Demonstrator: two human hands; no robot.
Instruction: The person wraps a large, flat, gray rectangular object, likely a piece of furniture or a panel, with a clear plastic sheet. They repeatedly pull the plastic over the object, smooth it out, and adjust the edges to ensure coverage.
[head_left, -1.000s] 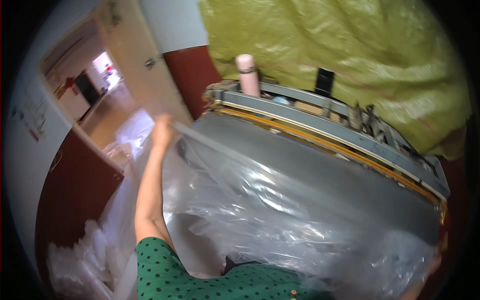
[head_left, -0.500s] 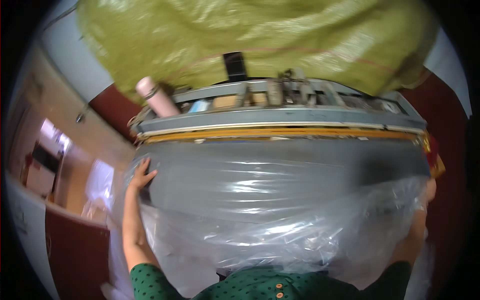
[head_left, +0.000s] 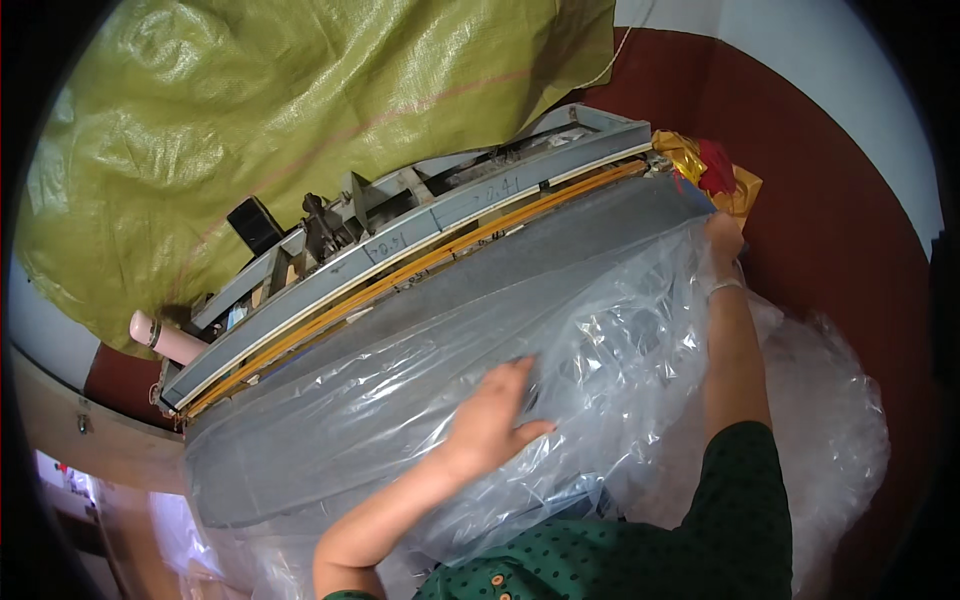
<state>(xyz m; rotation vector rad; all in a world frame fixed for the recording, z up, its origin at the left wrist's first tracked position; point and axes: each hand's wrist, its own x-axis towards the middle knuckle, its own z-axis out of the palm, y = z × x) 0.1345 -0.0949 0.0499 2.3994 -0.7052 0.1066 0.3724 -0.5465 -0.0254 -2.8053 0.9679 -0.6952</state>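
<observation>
Since half a second ago the left hand (head_left: 497,412) has left the near-left edge of the grey bench (head_left: 560,255) and now lies toward the middle of the clear plastic sheet (head_left: 610,350), while the view has rolled so that the sealing machine (head_left: 400,250) runs from 8 o'clock up to 2 o'clock. The left hand rests flat with its fingers spread and apart, palm pressing the film down and closed on nothing. The right hand (head_left: 722,238) is stretched out to 2 o'clock at the far right corner of the bench, where the film's edge meets the orange sealing bar (head_left: 430,265); the film partly hides it, so whether its grip is pinched on the edge cannot be told. The sheet lies draped over the bench from the bar back to the person's green dotted sleeves (head_left: 740,500), wrinkled and bunched at 5 o'clock, with more loose film heaped at 4 o'clock. A pink cylinder (head_left: 165,340) stands at the machine's left end at 9 o'clock, an olive woven sack (head_left: 250,110) hangs behind it, and crumpled red and gold foil (head_left: 715,170) lies at 1 o'clock. Likely hazards: the slick film could creep under the flat palm and skew, wrinkles could fold beneath the bar, and the right-hand fingertips sit close to that bar.
</observation>
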